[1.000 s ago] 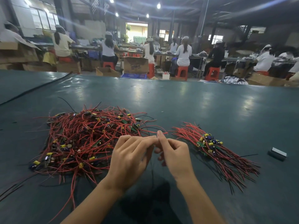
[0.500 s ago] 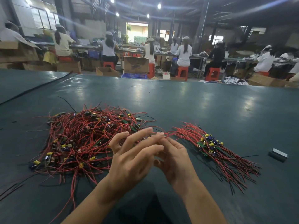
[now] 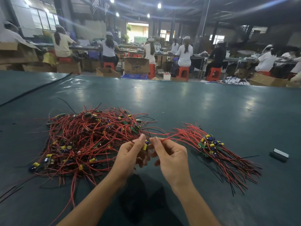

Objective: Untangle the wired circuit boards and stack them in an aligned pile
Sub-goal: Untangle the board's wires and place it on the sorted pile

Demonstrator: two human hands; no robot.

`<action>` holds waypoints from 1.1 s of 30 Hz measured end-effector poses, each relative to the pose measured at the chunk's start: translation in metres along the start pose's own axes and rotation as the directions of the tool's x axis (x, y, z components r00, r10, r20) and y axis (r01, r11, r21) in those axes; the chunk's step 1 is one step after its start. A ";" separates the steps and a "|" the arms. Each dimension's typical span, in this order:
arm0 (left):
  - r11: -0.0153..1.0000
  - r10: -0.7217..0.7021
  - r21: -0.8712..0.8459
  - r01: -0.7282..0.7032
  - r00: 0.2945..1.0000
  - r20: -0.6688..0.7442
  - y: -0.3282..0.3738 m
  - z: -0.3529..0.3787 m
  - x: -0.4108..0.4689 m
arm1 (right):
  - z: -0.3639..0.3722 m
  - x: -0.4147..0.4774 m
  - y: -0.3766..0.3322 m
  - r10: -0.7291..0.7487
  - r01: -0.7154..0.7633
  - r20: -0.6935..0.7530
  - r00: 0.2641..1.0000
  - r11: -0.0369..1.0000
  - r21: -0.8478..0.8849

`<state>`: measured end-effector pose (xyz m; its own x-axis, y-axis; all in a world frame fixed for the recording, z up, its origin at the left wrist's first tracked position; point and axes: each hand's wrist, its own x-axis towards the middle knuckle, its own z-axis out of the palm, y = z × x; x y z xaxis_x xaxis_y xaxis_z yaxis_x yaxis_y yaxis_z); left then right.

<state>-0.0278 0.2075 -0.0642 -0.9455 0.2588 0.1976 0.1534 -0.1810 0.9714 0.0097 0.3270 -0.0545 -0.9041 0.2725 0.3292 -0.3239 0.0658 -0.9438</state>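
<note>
A tangled heap of small circuit boards with red and black wires [image 3: 84, 141] lies on the dark green table [image 3: 195, 111], left of centre. To the right sits an aligned pile of boards [image 3: 210, 145] with their wires fanned out both ways. Between the two, just above the table, my left hand [image 3: 130, 154] grips one small board with a yellow part [image 3: 144, 146]. Close beside it, my right hand [image 3: 169, 154] pinches a red wire [image 3: 164, 139] that runs off toward the aligned pile.
A small grey and black block [image 3: 279, 154] lies on the table at the right. A black seam or cable [image 3: 32, 91] crosses the table's far left. Beyond the far edge stand cardboard boxes [image 3: 136, 65], red stools and seated workers at benches.
My left hand's fingers were spread half a second ago; they have now curled round a board. My right hand has closed on a red wire. Both piles lie as before.
</note>
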 end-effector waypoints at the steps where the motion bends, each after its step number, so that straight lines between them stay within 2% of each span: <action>1: 1.000 -0.001 -0.001 0.001 1.000 -0.008 0.000 0.000 0.000 | 0.000 0.000 0.001 0.007 -0.007 -0.016 1.000 1.000 -0.003; 5: 1.000 -0.028 -0.014 0.027 0.999 -0.042 -0.004 0.001 0.003 | 0.004 -0.001 0.003 0.192 -0.187 -0.055 0.980 0.979 0.087; 9: 0.998 0.007 0.070 -0.004 0.999 -0.048 -0.007 0.002 0.004 | 0.009 -0.001 0.006 0.341 -0.331 -0.037 0.939 0.929 0.164; 12: 0.995 0.021 0.100 -0.017 0.999 -0.048 -0.011 0.001 0.004 | 0.011 -0.001 0.009 0.400 -0.385 -0.051 0.915 0.903 0.189; 18: 0.994 0.084 0.082 -0.073 0.986 -0.142 -0.014 0.004 0.005 | 0.010 0.004 0.010 0.497 -0.456 -0.105 0.861 0.848 0.272; 25: 1.000 0.018 0.010 -0.016 0.975 -0.223 -0.015 0.001 0.009 | -0.010 0.018 0.006 0.559 -0.451 -0.226 0.798 0.802 0.391; 33: 1.000 -0.015 -0.007 0.014 0.979 -0.204 -0.012 0.004 0.006 | -0.014 0.015 0.003 0.511 -0.354 -0.241 0.825 0.800 0.485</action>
<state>-0.0345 0.2150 -0.0740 -0.9864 0.0625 0.1520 0.1383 -0.1839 0.9732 -0.0015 0.3450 -0.0530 -0.8443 0.4897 -0.2177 -0.0746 -0.5096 -0.8572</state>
